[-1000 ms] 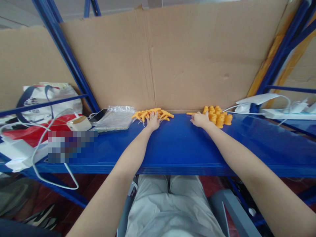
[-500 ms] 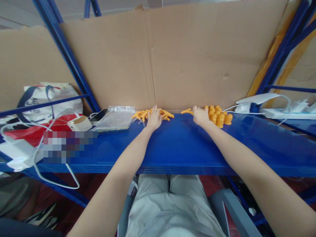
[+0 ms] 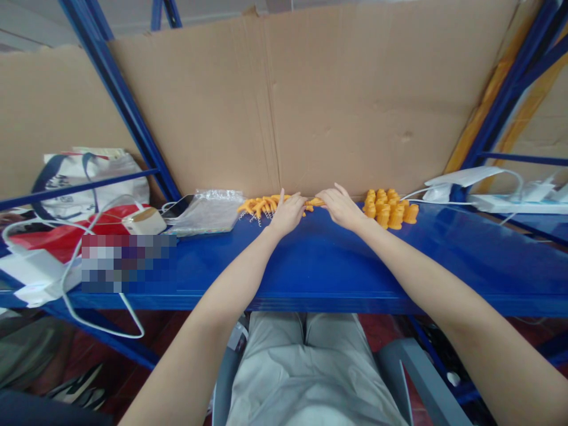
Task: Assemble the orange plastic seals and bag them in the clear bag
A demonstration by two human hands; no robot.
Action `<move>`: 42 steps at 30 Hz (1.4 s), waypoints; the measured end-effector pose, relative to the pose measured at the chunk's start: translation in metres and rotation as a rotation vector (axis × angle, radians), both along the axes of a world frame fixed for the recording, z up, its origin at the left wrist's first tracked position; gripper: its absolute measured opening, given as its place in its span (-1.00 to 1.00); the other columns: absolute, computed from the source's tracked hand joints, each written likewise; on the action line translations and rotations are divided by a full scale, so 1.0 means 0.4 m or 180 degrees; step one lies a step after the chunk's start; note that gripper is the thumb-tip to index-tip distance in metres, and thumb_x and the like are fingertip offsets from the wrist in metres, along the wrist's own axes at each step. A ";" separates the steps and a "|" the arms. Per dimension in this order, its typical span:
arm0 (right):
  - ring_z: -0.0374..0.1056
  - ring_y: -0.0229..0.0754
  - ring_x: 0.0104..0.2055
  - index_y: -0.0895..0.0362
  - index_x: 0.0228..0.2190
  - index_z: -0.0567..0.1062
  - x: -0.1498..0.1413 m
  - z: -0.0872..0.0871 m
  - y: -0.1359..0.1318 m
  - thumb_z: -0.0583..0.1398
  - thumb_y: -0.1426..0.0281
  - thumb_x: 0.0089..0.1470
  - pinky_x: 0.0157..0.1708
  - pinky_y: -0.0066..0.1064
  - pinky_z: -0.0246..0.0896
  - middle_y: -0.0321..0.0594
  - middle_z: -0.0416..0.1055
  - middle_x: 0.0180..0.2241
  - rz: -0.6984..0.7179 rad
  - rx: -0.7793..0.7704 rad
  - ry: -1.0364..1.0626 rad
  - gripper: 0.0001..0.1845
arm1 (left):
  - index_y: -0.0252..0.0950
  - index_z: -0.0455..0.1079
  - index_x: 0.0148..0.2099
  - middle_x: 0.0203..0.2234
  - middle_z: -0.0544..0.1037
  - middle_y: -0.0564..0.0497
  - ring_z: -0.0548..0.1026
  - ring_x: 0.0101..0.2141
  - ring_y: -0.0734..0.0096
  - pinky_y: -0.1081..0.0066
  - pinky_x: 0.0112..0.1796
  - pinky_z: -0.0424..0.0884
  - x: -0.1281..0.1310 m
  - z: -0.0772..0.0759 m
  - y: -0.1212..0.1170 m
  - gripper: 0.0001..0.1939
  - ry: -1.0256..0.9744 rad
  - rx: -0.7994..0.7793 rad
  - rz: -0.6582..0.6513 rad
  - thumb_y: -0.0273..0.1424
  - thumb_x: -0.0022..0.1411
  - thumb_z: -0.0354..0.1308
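Note:
My left hand (image 3: 287, 214) and my right hand (image 3: 339, 206) meet at the back of the blue shelf (image 3: 319, 260). Between their fingertips lies a slim orange plastic piece (image 3: 315, 202); both hands pinch it, one at each end. A loose pile of orange pieces with small metal springs (image 3: 258, 206) lies just left of my left hand. A cluster of upright orange figures (image 3: 390, 208) stands to the right of my right hand, a little apart from it.
A clear plastic bag (image 3: 208, 212) and a phone (image 3: 177, 207) lie left of the pile. Farther left are a small white box (image 3: 144, 222), cables, a charger (image 3: 31, 278) and a tote bag (image 3: 89, 177). A power strip (image 3: 510, 204) sits at right. Cardboard (image 3: 310, 106) backs the shelf.
My right hand left the cluster of orange figures and moved left with an orange piece. My left hand shifted right off the pile, and the two hands now meet in the middle.

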State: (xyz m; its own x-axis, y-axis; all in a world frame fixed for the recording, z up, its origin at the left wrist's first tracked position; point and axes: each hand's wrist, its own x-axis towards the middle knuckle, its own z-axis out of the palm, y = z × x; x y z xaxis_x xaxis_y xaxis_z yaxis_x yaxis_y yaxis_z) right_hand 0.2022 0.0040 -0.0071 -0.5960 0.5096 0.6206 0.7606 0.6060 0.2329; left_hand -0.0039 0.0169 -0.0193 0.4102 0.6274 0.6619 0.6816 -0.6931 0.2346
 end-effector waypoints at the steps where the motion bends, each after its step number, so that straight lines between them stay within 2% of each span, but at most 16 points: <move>1: 0.28 0.03 0.10 0.19 0.11 0.36 -0.002 -0.001 -0.003 -0.08 0.49 0.29 0.23 0.00 -0.13 0.07 0.45 0.01 0.0016 0.0000 -0.0028 -0.56 | -0.19 0.44 -0.05 -0.07 0.58 -0.10 0.41 0.16 0.14 -0.13 0.33 -0.15 -0.002 0.002 0.001 -0.77 0.0017 -0.0012 -0.0011 -0.49 0.30 0.05; 6: 0.30 0.09 0.04 0.29 0.15 0.34 -0.012 0.003 -0.021 -0.06 0.38 0.34 0.05 -0.10 -0.03 0.17 0.46 0.02 -0.0180 -0.0065 -0.0188 -0.54 | -0.20 0.43 -0.19 -0.28 0.52 -0.04 0.48 -0.05 0.21 -0.01 0.32 -0.03 -0.003 0.011 0.001 -0.89 0.0114 0.0076 -0.0244 -0.45 0.29 0.09; 10: 0.31 0.09 0.01 0.27 0.14 0.37 -0.023 0.009 -0.033 -0.06 0.31 0.38 0.02 -0.12 -0.09 0.12 0.50 -0.03 -0.0438 -0.0141 -0.0371 -0.54 | -0.23 0.43 -0.21 -0.29 0.51 -0.09 0.48 -0.08 0.17 0.06 0.24 0.16 0.005 0.006 0.002 -0.89 0.0221 0.0141 -0.0364 -0.44 0.28 0.08; 14: 0.33 0.06 -0.04 0.22 -0.01 0.46 -0.034 0.006 -0.032 -0.05 0.32 0.38 0.04 -0.11 -0.14 0.07 0.54 -0.11 -0.0535 -0.0189 -0.0534 -0.62 | -0.23 0.45 -0.24 -0.29 0.54 -0.12 0.50 -0.10 0.16 0.15 0.12 0.31 0.008 -0.002 0.008 -0.90 0.0290 -0.0013 -0.0364 -0.42 0.23 0.11; 18: 0.34 0.04 -0.08 0.22 -0.09 0.48 -0.043 0.006 -0.027 -0.01 0.35 0.36 0.04 -0.09 -0.15 0.04 0.55 -0.16 -0.0575 -0.0224 -0.0627 -0.68 | -0.20 0.44 -0.36 -0.37 0.55 -0.06 0.54 -0.19 0.21 0.21 0.05 0.36 0.010 -0.003 0.010 -0.96 -0.0090 -0.0204 -0.0404 -0.44 0.14 0.18; 23: 0.34 0.03 -0.08 0.22 -0.12 0.48 -0.046 0.016 -0.029 0.02 0.38 0.34 0.07 -0.08 -0.15 0.03 0.55 -0.19 -0.0519 -0.0145 -0.0683 -0.72 | -0.20 0.40 -0.48 -0.48 0.52 -0.02 0.53 -0.31 0.24 0.29 -0.08 0.40 0.016 0.004 0.004 -0.87 -0.0417 -0.0408 -0.0397 -0.49 0.07 0.21; 29: 0.31 0.02 -0.08 0.20 -0.11 0.48 -0.049 0.017 -0.030 0.02 0.44 0.32 0.09 -0.03 -0.14 0.01 0.53 -0.20 -0.0476 0.0055 -0.0751 -0.73 | -0.24 0.41 -0.54 -0.60 0.49 0.03 0.43 -0.48 0.33 0.37 -0.29 0.37 0.014 0.019 0.005 -0.83 -0.0255 -0.0537 -0.0262 -0.47 0.10 0.20; 36: 0.26 -0.01 -0.08 0.16 -0.13 0.50 -0.055 0.018 -0.034 -0.05 0.50 0.33 0.10 -0.02 -0.12 -0.03 0.51 -0.19 -0.0390 0.0325 -0.0822 -0.67 | -0.29 0.40 -0.62 -0.72 0.40 0.07 0.34 -0.62 0.47 0.46 -0.50 0.27 0.000 0.035 -0.001 -0.69 -0.0740 -0.1593 -0.0622 -0.37 0.15 0.23; 42: 0.24 -0.06 -0.08 0.11 -0.14 0.49 -0.050 0.009 -0.019 -0.02 0.50 0.33 0.09 -0.05 -0.10 -0.07 0.49 -0.15 -0.0202 0.0602 -0.0731 -0.71 | -0.32 0.37 -0.62 -0.69 0.44 0.02 0.42 -0.58 0.48 0.46 -0.42 0.38 -0.002 0.049 -0.022 -0.67 -0.1162 -0.2163 -0.0699 -0.35 0.16 0.23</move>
